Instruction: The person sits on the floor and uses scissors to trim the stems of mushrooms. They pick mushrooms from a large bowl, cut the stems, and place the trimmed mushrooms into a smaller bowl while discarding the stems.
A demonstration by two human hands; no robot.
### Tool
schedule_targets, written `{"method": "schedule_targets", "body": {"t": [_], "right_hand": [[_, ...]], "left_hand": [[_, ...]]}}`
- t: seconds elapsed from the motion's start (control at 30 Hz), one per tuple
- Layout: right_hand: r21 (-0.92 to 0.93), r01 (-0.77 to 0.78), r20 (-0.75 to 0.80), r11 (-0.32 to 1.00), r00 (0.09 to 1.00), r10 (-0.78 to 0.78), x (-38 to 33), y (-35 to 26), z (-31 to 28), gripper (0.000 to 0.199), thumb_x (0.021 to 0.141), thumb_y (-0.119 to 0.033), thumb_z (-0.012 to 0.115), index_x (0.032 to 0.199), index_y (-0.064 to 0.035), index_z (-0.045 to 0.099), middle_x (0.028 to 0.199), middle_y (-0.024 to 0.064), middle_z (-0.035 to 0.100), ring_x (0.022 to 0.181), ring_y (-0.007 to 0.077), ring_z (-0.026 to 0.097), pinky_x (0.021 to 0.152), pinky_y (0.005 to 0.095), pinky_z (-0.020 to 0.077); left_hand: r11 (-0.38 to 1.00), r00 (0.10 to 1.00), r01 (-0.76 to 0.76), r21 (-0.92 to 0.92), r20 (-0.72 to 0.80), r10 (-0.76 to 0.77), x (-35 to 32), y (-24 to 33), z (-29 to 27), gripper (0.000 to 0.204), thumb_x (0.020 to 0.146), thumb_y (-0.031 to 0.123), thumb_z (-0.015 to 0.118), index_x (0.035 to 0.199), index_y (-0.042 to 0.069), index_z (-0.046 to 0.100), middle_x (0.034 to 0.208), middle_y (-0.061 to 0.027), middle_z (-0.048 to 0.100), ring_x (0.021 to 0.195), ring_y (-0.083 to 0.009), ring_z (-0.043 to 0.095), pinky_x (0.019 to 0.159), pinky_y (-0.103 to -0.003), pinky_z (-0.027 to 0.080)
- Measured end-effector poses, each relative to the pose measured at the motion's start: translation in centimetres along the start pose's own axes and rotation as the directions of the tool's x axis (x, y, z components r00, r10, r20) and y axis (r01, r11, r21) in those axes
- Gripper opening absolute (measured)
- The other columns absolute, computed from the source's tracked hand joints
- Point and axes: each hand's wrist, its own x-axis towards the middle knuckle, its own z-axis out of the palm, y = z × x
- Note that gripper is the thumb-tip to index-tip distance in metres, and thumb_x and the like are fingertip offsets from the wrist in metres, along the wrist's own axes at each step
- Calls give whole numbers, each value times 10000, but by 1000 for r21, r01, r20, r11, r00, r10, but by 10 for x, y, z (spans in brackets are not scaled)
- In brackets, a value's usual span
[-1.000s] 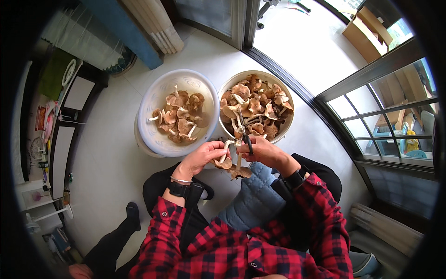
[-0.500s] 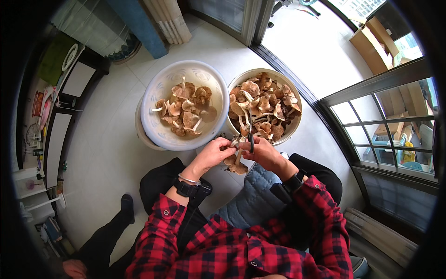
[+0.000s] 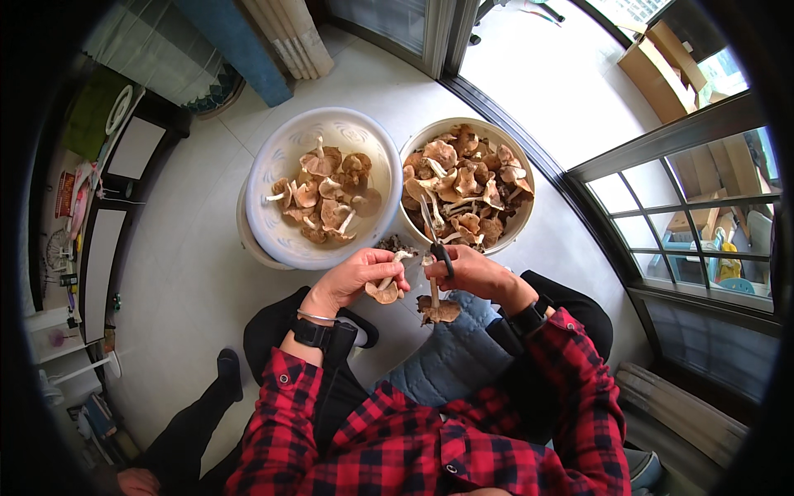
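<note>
Left hand (image 3: 357, 279) closed around a mushroom (image 3: 385, 288), cap down, pale stem poking up between thumb and fingers. Right hand (image 3: 473, 273) wrapped through the handles of the scissors (image 3: 433, 234), blades pointing up and away, just beside that stem; a second mushroom (image 3: 438, 309) hanging below the right hand, held or merely dangling, hard to tell. Best done by keeping the stem steady, snipping close to the dirty end, fingertips clear of the blades. On the floor (image 3: 190, 273) ahead: white basin (image 3: 285, 161) about half covered with mushrooms, tan bowl (image 3: 519, 217) touching it on the right, heaped fuller. Small dark scraps (image 3: 395, 243) between the two.
</note>
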Motion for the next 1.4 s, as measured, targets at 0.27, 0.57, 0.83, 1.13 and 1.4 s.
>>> {"method": "schedule_targets", "body": {"t": [0.27,0.57,0.83,1.13,1.4], "right_hand": [[212,21,-10,977,1000,-19,5,2,-4,149,890,-210,709,876,-88,624,783,-38,577,682,51,545,647,210,487],[257,-18,11,966,1000,15,7,10,-7,145,915,-216,700,919,-85,639,847,-24,638,693,56,590,688,212,527],[242,42,-2,969,999,-43,4,13,-4,194,908,-249,706,931,-75,623,856,-24,630,687,68,593,705,237,536],[-906,5,-80,423,980,-184,-15,9,-33,642,795,-617,694,845,14,591,738,176,642,727,355,644,656,427,492],[-952,-18,15,304,994,105,-2,21,-24,742,769,-718,626,889,12,667,814,216,674,799,389,648,716,440,494]], "left_hand": [[999,999,36,-36,4,-36,-1,-3,7,270,956,256,626,1021,2,688,959,-67,700,893,-137,652,827,-269,508],[992,994,52,118,93,-63,6,-21,18,309,944,157,647,1192,-26,665,1107,-70,699,1013,-111,624,930,-263,471],[981,988,-3,195,155,-28,5,-25,19,306,947,188,649,1188,3,682,1132,-59,685,1055,-129,602,954,-284,451],[645,991,-120,755,55,120,2,-22,-6,260,903,260,670,1027,39,734,980,-93,670,928,-225,641,838,-333,486],[402,988,-101,910,44,149,6,-38,-3,255,870,283,659,935,48,732,919,-121,668,826,-309,654,742,-376,512]]}}
